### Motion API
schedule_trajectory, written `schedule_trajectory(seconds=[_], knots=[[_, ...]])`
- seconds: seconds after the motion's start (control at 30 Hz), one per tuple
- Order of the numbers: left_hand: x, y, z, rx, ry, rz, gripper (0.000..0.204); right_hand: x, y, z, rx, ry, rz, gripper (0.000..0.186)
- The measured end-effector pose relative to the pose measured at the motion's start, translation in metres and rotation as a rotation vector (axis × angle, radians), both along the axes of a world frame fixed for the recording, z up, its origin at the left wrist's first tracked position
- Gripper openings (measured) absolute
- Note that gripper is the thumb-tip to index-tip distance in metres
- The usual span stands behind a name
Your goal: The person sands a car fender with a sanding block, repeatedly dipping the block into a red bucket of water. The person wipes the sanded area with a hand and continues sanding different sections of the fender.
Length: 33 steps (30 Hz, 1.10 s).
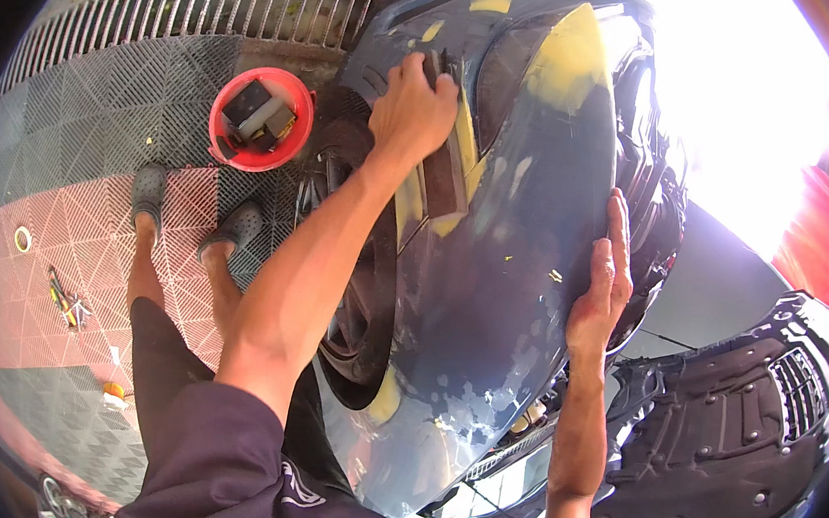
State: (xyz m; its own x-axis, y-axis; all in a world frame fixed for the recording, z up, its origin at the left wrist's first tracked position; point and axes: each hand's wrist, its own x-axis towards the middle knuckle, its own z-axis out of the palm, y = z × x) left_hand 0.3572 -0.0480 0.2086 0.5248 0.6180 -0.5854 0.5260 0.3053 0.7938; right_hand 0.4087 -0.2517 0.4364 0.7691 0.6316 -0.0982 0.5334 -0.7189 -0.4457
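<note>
My left hand point(415, 108) is closed around a long brown sanding block point(446, 188). The block lies against the dark grey car fender point(514, 228), over a strip of yellow filler beside the wheel arch. Farther along the bodywork is a larger yellow filler patch point(571, 62). On the fender's right edge rests my right hand point(598, 298), fingers stretched out and nothing held in it. My left fingertips are partly hidden behind the block.
Left of the wheel point(347, 317) stands a red bucket point(292, 83) with several dark blocks in it. A tape roll point(28, 240) and tools point(63, 300) lie on the tiled floor. A drain grate point(211, 4) runs behind; a black-lined hood point(711, 448) is at lower right.
</note>
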Motion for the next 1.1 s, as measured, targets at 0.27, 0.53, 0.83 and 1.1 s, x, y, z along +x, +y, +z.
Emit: schedule_trajectory(seconds=[0.27, 0.53, 0.83, 1.1], knots=[[-0.033, -0.048, 0.03, -0.097, 0.024, 0.03, 0.063, 0.004, -0.008, 0.001, 0.02, -0.014, 0.002, 0.061], [-0.086, -0.102, 0.037, -0.119, -0.091, 0.068, 0.066, 0.003, -0.009, 0.005, -0.001, -0.048, -0.006, 0.06], [-0.042, -0.067, 0.005, -0.039, 0.011, 0.119, 0.062, 0.0, 0.002, 0.001, -0.018, -0.074, 0.013, 0.062], [-0.011, -0.029, 0.015, -0.124, 0.084, 0.118, 0.062, 0.002, 0.003, 0.001, -0.01, -0.072, 0.022, 0.062]])
